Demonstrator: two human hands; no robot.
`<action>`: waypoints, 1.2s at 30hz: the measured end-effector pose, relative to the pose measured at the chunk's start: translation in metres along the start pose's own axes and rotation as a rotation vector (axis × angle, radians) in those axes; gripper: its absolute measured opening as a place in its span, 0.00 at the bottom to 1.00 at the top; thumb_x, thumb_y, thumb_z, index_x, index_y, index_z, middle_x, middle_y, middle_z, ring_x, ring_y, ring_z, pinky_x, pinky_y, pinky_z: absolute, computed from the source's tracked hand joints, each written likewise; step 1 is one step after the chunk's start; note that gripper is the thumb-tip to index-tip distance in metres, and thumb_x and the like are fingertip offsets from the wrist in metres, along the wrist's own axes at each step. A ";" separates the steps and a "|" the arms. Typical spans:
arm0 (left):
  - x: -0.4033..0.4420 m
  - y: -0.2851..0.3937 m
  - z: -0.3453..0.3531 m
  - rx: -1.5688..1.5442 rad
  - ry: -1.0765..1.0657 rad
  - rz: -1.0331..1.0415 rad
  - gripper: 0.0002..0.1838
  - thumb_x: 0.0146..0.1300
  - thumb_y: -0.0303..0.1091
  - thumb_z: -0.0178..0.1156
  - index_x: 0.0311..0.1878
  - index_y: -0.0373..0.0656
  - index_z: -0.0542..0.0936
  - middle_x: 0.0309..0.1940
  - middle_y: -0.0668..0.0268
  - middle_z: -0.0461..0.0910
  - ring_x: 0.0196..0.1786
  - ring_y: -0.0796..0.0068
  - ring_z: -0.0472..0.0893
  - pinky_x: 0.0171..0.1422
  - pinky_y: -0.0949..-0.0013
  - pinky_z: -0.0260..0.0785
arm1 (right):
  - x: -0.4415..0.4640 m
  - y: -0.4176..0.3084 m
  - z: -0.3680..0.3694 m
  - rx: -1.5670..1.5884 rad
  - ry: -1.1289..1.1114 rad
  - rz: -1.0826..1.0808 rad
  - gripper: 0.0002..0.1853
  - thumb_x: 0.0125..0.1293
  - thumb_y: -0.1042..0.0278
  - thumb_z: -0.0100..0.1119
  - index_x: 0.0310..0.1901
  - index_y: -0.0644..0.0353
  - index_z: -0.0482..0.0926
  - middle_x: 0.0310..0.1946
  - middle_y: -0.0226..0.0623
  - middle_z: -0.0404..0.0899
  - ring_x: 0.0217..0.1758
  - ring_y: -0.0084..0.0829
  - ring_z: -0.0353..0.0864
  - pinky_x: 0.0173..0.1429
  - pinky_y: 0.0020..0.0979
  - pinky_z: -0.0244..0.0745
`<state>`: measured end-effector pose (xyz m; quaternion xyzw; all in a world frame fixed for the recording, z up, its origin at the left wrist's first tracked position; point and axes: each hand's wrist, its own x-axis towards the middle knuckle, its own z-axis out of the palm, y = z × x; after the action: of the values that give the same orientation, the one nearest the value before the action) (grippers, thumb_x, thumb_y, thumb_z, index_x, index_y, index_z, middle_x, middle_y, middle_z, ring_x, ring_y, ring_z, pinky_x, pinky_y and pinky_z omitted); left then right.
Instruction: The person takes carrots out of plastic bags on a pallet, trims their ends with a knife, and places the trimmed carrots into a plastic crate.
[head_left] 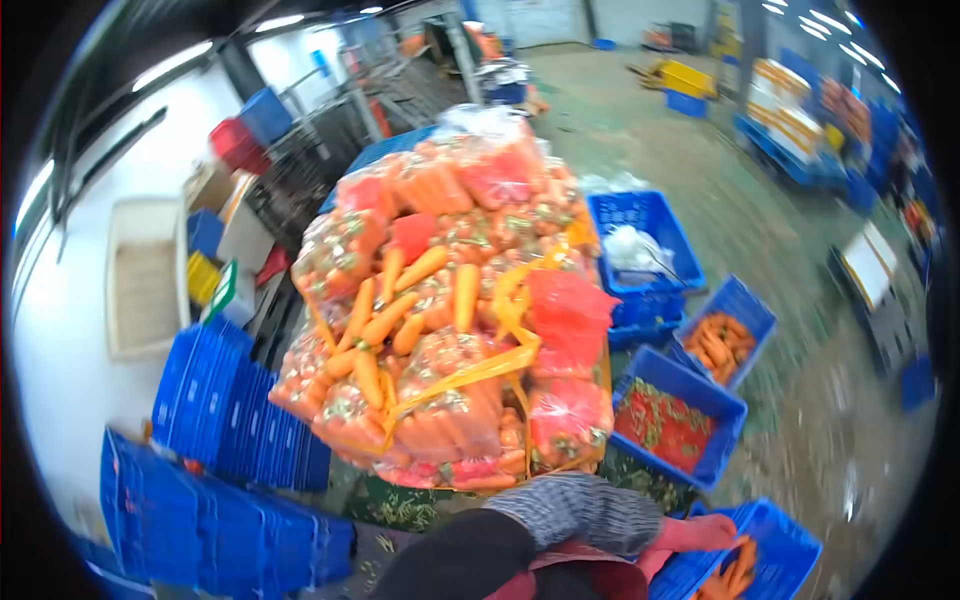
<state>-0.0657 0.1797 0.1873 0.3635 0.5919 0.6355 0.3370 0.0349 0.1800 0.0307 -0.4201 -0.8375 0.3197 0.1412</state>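
Observation:
My left hand [690,535], in a pink glove below a grey knitted sleeve, reaches across to the right over the rim of a blue crate [805,550]. Its fingers look stretched out, though blurred. Under and beside the fingertips lie loose carrots [740,570] in that crate; I cannot make out whether the hand touches them. My right hand is not in view. In front of me stands a tall stack of clear bags of carrots [445,375], with several loose carrots [465,297] on top. Yellow strapping [470,372] and a red net bag [568,310] lie over the stack.
Right of the stack stand a crate with red lining and green scraps [665,425], a crate of carrots [718,345] and a blue crate with white plastic [640,250]. Stacked blue crates [215,530] line the left. A pallet of boxes [790,120] is farther back.

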 end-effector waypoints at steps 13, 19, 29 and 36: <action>-0.534 0.159 -0.481 0.347 2.038 0.037 0.18 0.68 0.32 0.62 0.59 0.37 0.77 0.41 0.66 0.82 0.42 0.79 0.80 0.49 0.74 0.75 | -0.129 -0.542 0.115 0.531 -0.897 -0.673 0.14 0.68 0.59 0.65 0.49 0.59 0.82 0.31 0.37 0.84 0.29 0.27 0.82 0.33 0.29 0.76; -0.620 0.170 -0.514 0.178 2.146 0.183 0.17 0.69 0.29 0.60 0.59 0.34 0.76 0.47 0.63 0.81 0.44 0.80 0.80 0.48 0.76 0.74 | -0.296 -0.832 0.281 -0.021 -1.101 -1.400 0.26 0.71 0.47 0.56 0.57 0.64 0.76 0.45 0.59 0.83 0.51 0.56 0.83 0.53 0.48 0.76; -0.651 0.192 -0.629 0.516 2.103 0.187 0.18 0.69 0.29 0.62 0.61 0.37 0.76 0.49 0.63 0.81 0.49 0.76 0.80 0.54 0.72 0.74 | -0.429 -1.048 0.427 -0.058 -1.509 -1.000 0.29 0.70 0.40 0.55 0.28 0.62 0.83 0.18 0.36 0.78 0.22 0.35 0.80 0.26 0.38 0.74; -0.696 0.266 -0.756 1.325 1.795 -0.102 0.17 0.65 0.27 0.62 0.56 0.34 0.78 0.53 0.51 0.81 0.55 0.53 0.80 0.61 0.58 0.73 | -0.327 -0.969 0.310 -0.584 -2.055 -1.088 0.28 0.74 0.41 0.53 0.47 0.66 0.79 0.26 0.38 0.83 0.24 0.27 0.82 0.29 0.29 0.78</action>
<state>-0.3625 -0.8207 0.3826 -0.1441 0.8567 0.2118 -0.4476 -0.5176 -0.6379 0.4413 0.4246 -0.6675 0.2018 -0.5775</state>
